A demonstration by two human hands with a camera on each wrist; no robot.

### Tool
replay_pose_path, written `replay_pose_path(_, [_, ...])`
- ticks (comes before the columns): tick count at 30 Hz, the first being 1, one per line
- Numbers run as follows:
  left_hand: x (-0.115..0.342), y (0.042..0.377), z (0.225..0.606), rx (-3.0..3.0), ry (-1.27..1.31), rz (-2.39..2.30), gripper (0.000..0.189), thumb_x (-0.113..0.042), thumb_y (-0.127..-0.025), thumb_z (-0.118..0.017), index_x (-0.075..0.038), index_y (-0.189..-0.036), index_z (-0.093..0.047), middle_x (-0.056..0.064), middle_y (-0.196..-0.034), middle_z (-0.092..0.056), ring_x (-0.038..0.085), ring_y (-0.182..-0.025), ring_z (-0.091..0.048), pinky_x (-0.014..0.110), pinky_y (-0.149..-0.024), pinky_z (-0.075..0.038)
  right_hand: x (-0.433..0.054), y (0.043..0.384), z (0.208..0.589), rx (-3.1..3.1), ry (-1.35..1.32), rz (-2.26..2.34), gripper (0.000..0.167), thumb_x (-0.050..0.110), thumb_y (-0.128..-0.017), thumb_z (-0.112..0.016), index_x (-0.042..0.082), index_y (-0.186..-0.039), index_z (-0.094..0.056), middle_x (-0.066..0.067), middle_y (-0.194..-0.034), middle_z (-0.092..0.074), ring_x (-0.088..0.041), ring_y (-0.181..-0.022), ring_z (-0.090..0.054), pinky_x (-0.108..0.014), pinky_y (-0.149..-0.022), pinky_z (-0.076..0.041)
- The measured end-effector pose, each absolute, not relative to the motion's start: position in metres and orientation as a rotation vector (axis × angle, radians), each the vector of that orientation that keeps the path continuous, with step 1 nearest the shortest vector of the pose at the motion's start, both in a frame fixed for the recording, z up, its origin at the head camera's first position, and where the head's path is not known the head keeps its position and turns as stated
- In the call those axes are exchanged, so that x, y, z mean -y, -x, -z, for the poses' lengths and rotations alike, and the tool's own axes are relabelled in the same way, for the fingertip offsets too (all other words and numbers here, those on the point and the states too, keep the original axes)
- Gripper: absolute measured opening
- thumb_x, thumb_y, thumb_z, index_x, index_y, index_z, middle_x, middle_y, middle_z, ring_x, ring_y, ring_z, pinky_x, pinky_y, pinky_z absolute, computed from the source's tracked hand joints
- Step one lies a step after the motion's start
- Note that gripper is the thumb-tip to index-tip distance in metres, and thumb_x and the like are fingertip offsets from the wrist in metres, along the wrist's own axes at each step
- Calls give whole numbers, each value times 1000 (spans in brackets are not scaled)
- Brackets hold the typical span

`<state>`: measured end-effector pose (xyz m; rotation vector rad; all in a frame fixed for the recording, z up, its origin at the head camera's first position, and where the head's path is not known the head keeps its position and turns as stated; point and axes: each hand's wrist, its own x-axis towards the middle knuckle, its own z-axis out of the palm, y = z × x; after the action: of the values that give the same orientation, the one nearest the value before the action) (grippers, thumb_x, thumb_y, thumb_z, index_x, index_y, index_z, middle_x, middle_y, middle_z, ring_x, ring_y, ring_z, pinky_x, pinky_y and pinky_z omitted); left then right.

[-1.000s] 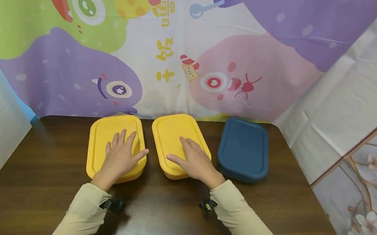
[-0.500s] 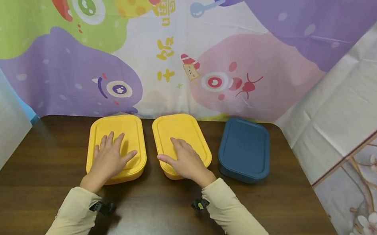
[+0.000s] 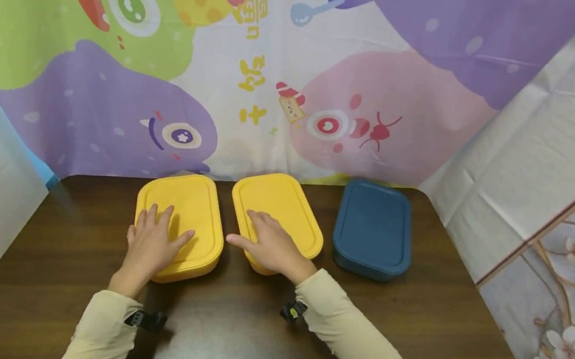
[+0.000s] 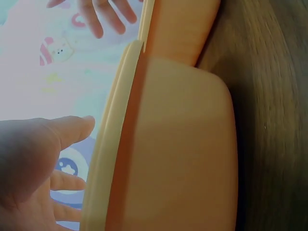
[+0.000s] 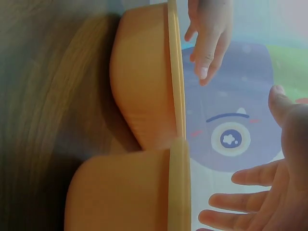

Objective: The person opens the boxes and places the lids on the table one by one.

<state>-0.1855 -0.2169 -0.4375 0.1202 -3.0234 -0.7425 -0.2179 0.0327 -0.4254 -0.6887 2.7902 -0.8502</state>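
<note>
Two yellow lidded boxes stand on the table: the left yellow box [image 3: 198,207] and the middle yellow box [image 3: 285,194]. My left hand [image 3: 149,248] is over the near left part of the left box, fingers spread and relaxed. In the left wrist view its thumb [image 4: 77,130] stays a little off the lid edge; whether the other fingertips touch cannot be told. Over the near part of the middle box is my right hand [image 3: 273,247], palm down with extended fingers. The right wrist view shows its fingers [image 5: 240,202] apart from the lid. Neither hand holds anything.
A dark blue lidded box [image 3: 373,225] stands right of the yellow ones. All three boxes are near the back edge of the brown wooden table [image 3: 244,333]. Behind it hangs a cloth [image 3: 247,149] with cartoon monsters, and pale sheets flank both sides.
Both hands have drifted left, the left hand also slightly toward me. All the boxes stay where they were, with their lids on.
</note>
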Motion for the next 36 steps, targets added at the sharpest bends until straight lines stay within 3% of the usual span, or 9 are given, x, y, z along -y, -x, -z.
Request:
replay_pose_path(8, [227, 183, 438, 3022, -174, 757, 78, -47, -95, -55, 1, -150, -27, 35, -156, -10, 55, -143, -5, 72, -110, -6, -21, 215, 426, -2756, 718, 844, 85, 68, -92, -44, 10, -153, -30, -12, -155, -37, -28, -144, -35, -45, -116, -33])
replay_pose_path(36, [255, 178, 449, 2983, -326, 883, 87, -43, -94, -57, 5, -153, -13, 38, -155, -6, 56, -142, -9, 72, -109, -14, 19, 209, 429, -2699, 771, 907, 82, 63, -93, -48, 8, -152, -32, -11, -154, -40, -25, -142, -39, -42, -115, -34])
